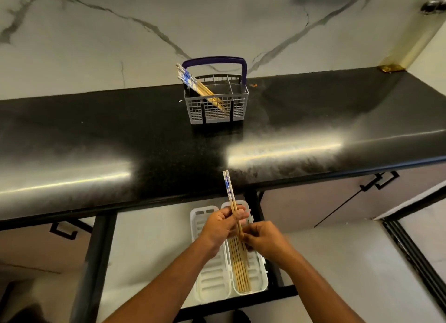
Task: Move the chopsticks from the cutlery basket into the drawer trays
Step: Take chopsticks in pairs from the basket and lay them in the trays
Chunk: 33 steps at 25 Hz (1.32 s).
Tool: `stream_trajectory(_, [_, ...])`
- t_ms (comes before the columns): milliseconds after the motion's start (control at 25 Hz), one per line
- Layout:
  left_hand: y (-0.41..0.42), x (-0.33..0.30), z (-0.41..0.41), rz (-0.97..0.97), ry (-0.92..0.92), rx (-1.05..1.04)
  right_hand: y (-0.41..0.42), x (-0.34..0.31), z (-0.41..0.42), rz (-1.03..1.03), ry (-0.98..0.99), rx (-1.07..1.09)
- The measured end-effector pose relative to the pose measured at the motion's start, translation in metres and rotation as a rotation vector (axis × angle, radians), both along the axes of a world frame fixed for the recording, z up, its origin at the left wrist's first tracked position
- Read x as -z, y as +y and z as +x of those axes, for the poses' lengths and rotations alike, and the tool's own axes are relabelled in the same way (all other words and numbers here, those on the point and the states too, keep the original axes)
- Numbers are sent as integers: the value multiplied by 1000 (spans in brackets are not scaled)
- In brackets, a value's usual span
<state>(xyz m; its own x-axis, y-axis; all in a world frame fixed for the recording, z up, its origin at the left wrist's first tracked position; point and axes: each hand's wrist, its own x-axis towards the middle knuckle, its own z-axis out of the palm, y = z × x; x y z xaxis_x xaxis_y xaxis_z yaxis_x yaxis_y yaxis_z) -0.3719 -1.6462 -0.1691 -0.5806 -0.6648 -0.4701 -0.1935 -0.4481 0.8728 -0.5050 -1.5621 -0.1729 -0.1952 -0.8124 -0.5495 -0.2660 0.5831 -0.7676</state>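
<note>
While our left hand [220,227] and right hand [263,238] pinch a slim wooden chopstick pair [231,197] over the slotted white trays [212,274], more chopsticks [200,87] lean in the grey plastic lattice basket [217,105]; others [239,267] lie flat in the right tray.

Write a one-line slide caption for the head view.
Both hands hold a chopstick pair over white drawer trays; more wait in the cutlery basket.

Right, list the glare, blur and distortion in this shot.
Head view: bright glare streaks smear the black countertop front edge; wide-angle lens bows that edge; faucet at top right is blurred; hands, left hand and right hand, and held chopsticks stay fairly sharp.
</note>
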Motion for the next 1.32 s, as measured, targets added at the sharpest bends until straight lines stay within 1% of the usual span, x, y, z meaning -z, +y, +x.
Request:
stream_trajectory(120, [-8,25,15,-104,-192,112,13,19,12,112,114,44])
stream_trajectory(200, [-21,37,33,-95,-268,68,19,30,16,187,257,29])
stream_trajectory(320, [-40,49,57,16,-275,-78,18,46,24,270,469,-14])
stream_trajectory(520, [-51,62,75,101,-278,-161,5,57,39,406,624,75])
stream_trajectory(840, [-55,66,79,160,-240,-168,-22,69,52,508,731,37])
stream_trajectory(1000, [-57,72,88,171,-236,-191,-26,73,54,515,732,55])
stream_trajectory(1320, [-55,74,100,182,-178,-267,-20,78,60,485,739,2])
